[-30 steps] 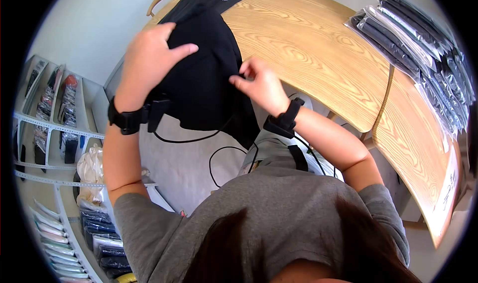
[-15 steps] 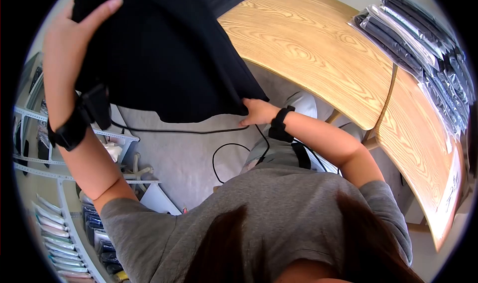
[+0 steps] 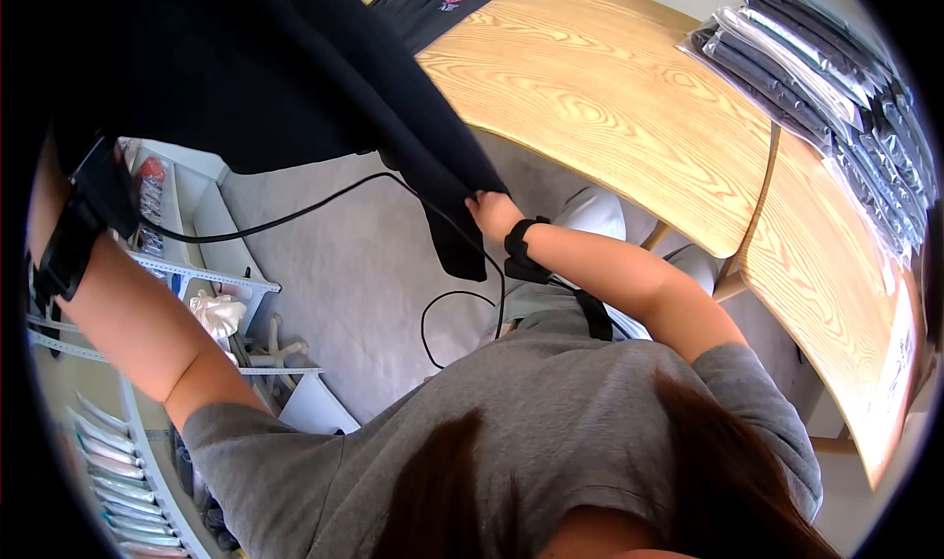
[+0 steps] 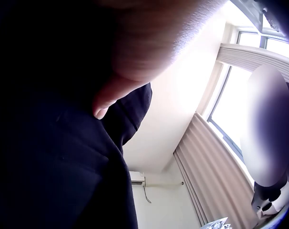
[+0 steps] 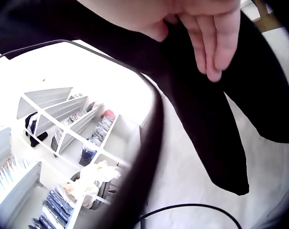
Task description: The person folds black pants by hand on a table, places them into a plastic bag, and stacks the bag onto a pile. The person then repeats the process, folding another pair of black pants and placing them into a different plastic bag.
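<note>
A large black garment is stretched in the air between both hands, over the floor beside the table. My right hand pinches it low on its right side. In the right wrist view, that hand's curled fingers and thumb hold the cloth, and two black rounded ends hang below. My left hand is raised at the far left, hidden in the head view by the dark cloth and the view's edge. The left wrist view shows the left hand gripping the garment, its thumb lying over the fabric.
A dark garment with a pink print lies on the wooden table. Plastic-bagged clothes are stacked at the right. White shelves with bagged items stand at the left. A black cable loops from the left wrist across the front.
My left hand has swung up and left, lifting and spreading the black garment. My right hand went from loosely touching the cloth to pinching it, lower down.
</note>
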`<state>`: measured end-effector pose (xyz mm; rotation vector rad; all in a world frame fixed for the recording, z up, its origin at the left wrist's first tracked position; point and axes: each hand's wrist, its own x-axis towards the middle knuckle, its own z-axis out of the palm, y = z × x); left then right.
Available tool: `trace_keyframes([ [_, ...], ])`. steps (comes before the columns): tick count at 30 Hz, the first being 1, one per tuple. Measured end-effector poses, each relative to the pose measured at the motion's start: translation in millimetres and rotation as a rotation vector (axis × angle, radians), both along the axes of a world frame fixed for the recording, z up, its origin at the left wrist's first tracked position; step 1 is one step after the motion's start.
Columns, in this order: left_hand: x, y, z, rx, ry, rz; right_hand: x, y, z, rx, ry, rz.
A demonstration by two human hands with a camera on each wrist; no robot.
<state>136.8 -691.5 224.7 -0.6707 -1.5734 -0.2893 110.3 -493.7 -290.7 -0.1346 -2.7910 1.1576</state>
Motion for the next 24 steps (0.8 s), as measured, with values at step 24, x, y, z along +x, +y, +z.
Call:
trace_keyframes([
  [24,16,-65,38,-0.048,0.102,0.048,28,40,5,-0.239,0.165,0.120],
])
